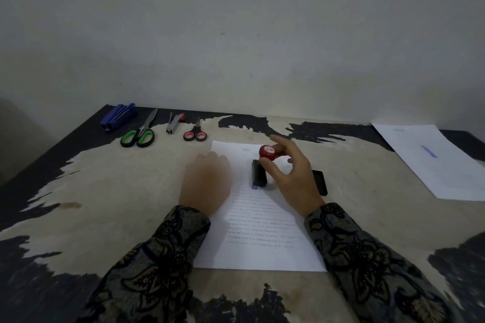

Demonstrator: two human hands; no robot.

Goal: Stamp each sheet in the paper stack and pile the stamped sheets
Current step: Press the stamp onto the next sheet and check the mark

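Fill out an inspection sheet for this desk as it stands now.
Surface: worn beige desk top with dark peeled patches, set against a plain wall.
Job's things: white printed sheet lies in front of the person; black-bodied stamp with round red knob stands on its upper part; black rectangular ink pad sits to the right of it; a white sheet with blue print lies at far right.
Clutter: blue stapler, green-handled scissors, small grey and red stapler, red-handled scissors, in a row at the back left.
Grippers: left hand flat on the sheet; right hand grips the stamp's knob.
Cables: nothing seen.
Surroundings: bare pale wall.
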